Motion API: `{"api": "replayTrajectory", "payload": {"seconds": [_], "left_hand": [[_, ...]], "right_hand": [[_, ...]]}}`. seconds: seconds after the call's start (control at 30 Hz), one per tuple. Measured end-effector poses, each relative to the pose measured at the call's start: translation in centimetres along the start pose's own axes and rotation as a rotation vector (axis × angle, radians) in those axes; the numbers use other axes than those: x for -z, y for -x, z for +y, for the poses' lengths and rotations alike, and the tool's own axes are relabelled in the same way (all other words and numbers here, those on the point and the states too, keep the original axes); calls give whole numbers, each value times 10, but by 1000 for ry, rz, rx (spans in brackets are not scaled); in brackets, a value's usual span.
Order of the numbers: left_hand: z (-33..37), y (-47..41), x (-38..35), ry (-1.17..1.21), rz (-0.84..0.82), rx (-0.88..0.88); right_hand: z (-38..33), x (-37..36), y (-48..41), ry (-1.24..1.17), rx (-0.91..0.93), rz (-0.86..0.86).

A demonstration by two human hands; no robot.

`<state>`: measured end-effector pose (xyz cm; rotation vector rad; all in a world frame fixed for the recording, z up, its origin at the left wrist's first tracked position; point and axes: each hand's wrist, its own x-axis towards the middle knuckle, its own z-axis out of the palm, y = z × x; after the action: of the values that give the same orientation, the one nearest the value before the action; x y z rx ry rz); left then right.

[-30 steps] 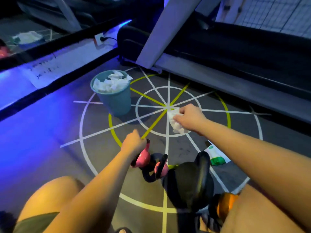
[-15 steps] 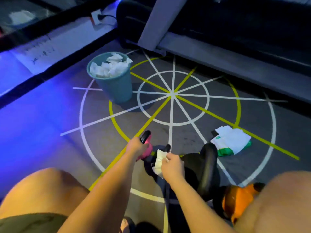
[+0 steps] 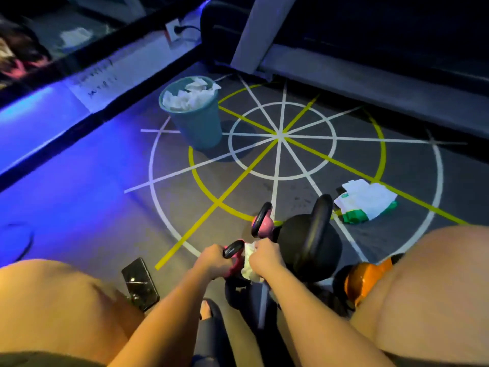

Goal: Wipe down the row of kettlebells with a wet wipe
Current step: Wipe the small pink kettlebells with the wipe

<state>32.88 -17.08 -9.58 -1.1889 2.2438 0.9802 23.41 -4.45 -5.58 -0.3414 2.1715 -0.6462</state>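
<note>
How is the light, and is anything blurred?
Head view: dim, blue glow on the floor at left; the bin throws a shadow rightward; upper left smeared; left hand on the nearer pink kettlebell and right hand holding the wet wipe read clearly.

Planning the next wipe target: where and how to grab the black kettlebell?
Grip the black kettlebell by the top of its handle, from above: the loop stands upright and bare over the round body, while the farther pink kettlebell and an orange kettlebell crowd its sides.

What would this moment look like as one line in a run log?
phase: wiping | left hand: grips near pink kettlebell | right hand: holds wet wipe against it
</note>
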Motion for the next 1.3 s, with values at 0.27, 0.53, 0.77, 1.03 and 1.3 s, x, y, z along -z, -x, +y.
{"api": "replayTrajectory", "payload": {"seconds": [0.27, 0.53, 0.77, 1.03, 1.3], "left_hand": [[-14, 41, -23, -133, -95, -120], [-9, 32, -42, -383, 83, -213], [-15, 8, -41, -441, 326, -177], [-28, 17, -39, -365, 501, -246], [-31, 9, -38, -287, 303, -217]], "right_hand": [[52, -29, 4, -55, -193, 38], [70, -49, -18, -425, -282, 200], [66, -93, -60, -982, -377, 65], [59, -93, -37, -887, -169, 209], [76, -118, -53, -952, -423, 55]]}}
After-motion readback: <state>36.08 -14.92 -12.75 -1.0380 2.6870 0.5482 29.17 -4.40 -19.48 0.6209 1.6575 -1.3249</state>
